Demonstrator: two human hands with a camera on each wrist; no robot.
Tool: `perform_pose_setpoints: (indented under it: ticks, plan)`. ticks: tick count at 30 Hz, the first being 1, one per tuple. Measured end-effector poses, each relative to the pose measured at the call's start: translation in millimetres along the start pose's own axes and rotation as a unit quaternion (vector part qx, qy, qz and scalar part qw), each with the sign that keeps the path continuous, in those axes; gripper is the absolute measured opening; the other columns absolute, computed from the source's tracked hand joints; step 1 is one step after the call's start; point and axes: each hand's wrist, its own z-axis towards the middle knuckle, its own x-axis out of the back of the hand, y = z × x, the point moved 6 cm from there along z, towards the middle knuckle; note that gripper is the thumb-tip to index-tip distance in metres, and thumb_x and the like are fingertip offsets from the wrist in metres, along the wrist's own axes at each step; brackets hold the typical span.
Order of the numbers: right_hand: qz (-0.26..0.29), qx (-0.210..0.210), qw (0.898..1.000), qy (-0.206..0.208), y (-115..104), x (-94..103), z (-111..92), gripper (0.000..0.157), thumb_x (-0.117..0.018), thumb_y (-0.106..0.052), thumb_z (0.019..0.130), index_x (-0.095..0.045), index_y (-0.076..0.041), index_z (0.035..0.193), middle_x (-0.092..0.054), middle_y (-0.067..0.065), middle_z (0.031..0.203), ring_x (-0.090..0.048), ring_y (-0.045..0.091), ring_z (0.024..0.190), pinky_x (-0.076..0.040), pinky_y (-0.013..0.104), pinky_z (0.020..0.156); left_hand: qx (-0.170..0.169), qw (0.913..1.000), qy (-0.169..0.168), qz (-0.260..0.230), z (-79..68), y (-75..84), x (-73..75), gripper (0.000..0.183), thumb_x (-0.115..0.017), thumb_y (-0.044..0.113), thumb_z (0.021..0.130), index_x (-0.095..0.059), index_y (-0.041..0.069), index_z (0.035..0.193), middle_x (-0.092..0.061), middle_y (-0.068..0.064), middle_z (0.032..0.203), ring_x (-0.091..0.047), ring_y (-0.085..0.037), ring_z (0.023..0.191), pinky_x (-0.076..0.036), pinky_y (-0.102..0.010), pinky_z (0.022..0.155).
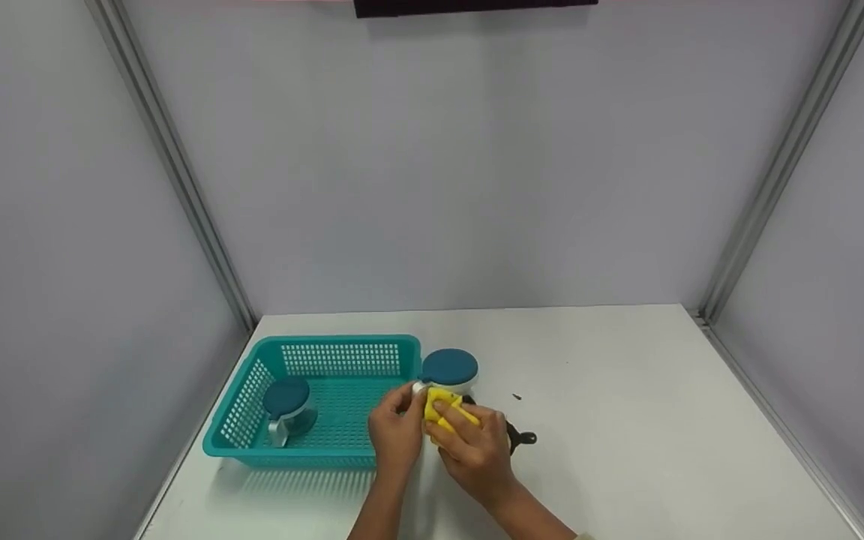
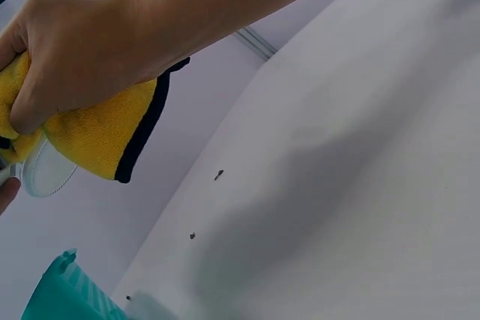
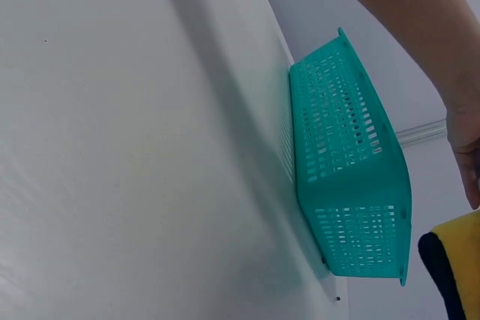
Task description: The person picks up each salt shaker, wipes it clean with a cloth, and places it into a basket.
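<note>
A clear jar with a round blue lid (image 1: 449,366) is held up over the table, just right of the basket. My left hand (image 1: 396,429) pinches its pale handle (image 1: 418,388) between thumb and fingers. Against the jar's near side my right hand (image 1: 477,451) grips a bunched yellow cloth (image 1: 443,403) with a black edge. The left wrist view shows the right hand, the cloth (image 2: 105,133) and the jar's clear round base (image 2: 51,171). In the right wrist view, the left hand (image 3: 466,140) and part of the cloth (image 3: 461,256) show at the right edge.
A teal plastic basket (image 1: 342,457) stands on the left of the white table (image 1: 627,420). Inside it is a second jar with a blue lid (image 1: 286,397) and a grey handle. A small dark mark (image 1: 517,397) lies right of the hands. Grey walls enclose the table.
</note>
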Motion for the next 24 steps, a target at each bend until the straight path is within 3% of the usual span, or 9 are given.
perform_pose_setpoints:
  ticks: [6, 18, 24]
  plan:
    - [0.004, 0.003, 1.000, -0.011, 0.4, -1.0, -0.9, 0.016, -0.063, -0.028, 0.097, -0.077, -0.027, 0.103, -0.069, -0.006, 0.123, -0.055, 0.022, 0.096, -0.040, 0.034, 0.071, -0.007, 0.9999, 0.007, 0.012, -0.1, 0.6, 0.8, 0.013, -0.075, 0.021, 0.089, -0.077, 0.014, 0.099, -0.072, 0.004, 0.085, -0.064, -0.010, 0.076, -0.056, -0.025, 0.065]
    - [0.009, 0.018, 1.000, -0.021, -1.0, -0.5, -6.8, 0.016, -0.062, -0.029, 0.097, -0.077, -0.027, 0.102, -0.069, -0.005, 0.122, -0.054, 0.023, 0.097, -0.043, 0.036, 0.072, 0.019, 0.9998, 0.004, -0.002, -0.3, -2.1, 0.0, 0.018, -0.075, 0.030, 0.088, -0.076, 0.016, 0.101, -0.070, 0.005, 0.082, -0.063, -0.011, 0.075, -0.055, -0.025, 0.063]
    - [0.014, 0.021, 0.999, -0.020, -0.2, -0.7, -9.2, 0.014, -0.065, -0.029, 0.096, -0.078, -0.027, 0.101, -0.070, -0.004, 0.121, -0.055, 0.023, 0.097, -0.044, 0.036, 0.073, 0.016, 0.9998, -0.002, -0.010, 0.2, 1.2, -0.6, 0.020, -0.075, 0.031, 0.088, -0.076, 0.017, 0.102, -0.071, 0.006, 0.084, -0.064, -0.010, 0.077, -0.056, -0.026, 0.066]
